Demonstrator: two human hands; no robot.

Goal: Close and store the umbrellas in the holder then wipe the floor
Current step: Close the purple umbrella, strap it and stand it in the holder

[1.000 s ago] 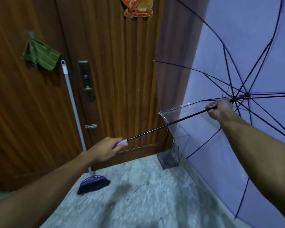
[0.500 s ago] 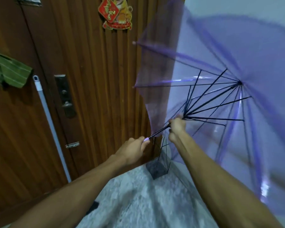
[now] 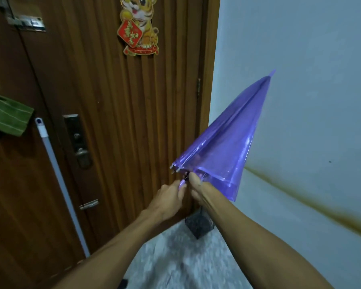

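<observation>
- Translucent purple plastic umbrella (image 3: 223,140), one: a second ago its canopy is spread wide on black ribs; half a second ago it is half-folded; now it is collapsed into a loose cone, tip aimed up and right toward the wall, held in the air above the floor near the door corner. Judged: closing is all but done, and storing comes next.
- Left hand (image 3: 168,197), one: grip curled around the pale purple handle end.
- Right hand (image 3: 197,185), one: grip closed at the canopy's lower edge, where the rib tips gather; since a second ago it has come down the shaft until it nearly meets the left hand.
- Dark wire-frame umbrella holder (image 3: 199,224), one: on the floor in the corner, directly below the hands, apart from the umbrella; nothing seen in it.
- Grey speckled stone floor (image 3: 175,257), one: not yet wiped.
- White-handled broom (image 3: 56,174), one: leaning on the door.
- Green striped cloth (image 3: 6,117), one: hanging on the door.
- Ribbed brown wooden door (image 3: 123,122), one: carries one tiger ornament (image 3: 139,26).
- Other umbrellas: none in view.
</observation>
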